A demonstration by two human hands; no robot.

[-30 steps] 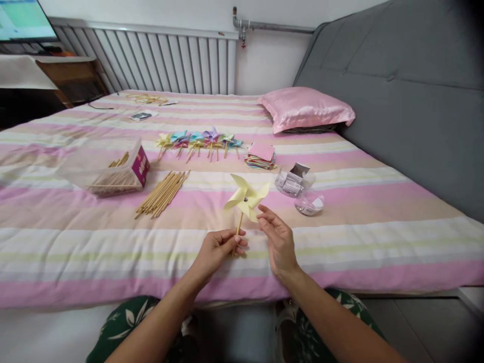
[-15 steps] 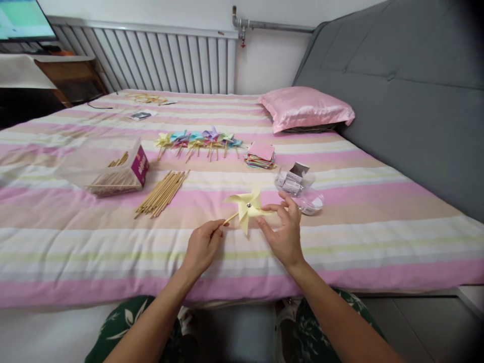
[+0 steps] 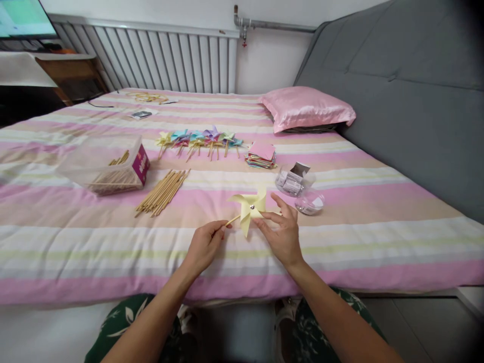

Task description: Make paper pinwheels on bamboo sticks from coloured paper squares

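Note:
A pale yellow paper pinwheel (image 3: 247, 214) with a shiny pin at its centre is held just above the bed's near side. My left hand (image 3: 207, 243) is closed around its thin wooden stick. The thumb and index finger of my right hand (image 3: 283, 233) pinch the pinwheel's right blade, while the other fingers are raised. To the left lies a bundle of wooden sticks (image 3: 163, 194). Just beyond my right hand are an open clear plastic box with a small carton (image 3: 290, 181) and a small clear container (image 3: 310, 203).
Several finished pinwheels (image 3: 200, 138) lie in a row farther back. Beside them is a stack of coloured paper squares (image 3: 261, 154). A clear tub (image 3: 86, 156) holds more sticks at left. A pink pillow (image 3: 308, 108) lies by the grey headboard (image 3: 401, 91).
My right fingers have shifted slightly in toward the pinwheel's centre, and the blades have turned a little. The pinwheel has moved slightly right. My left hand keeps its hold on the stick.

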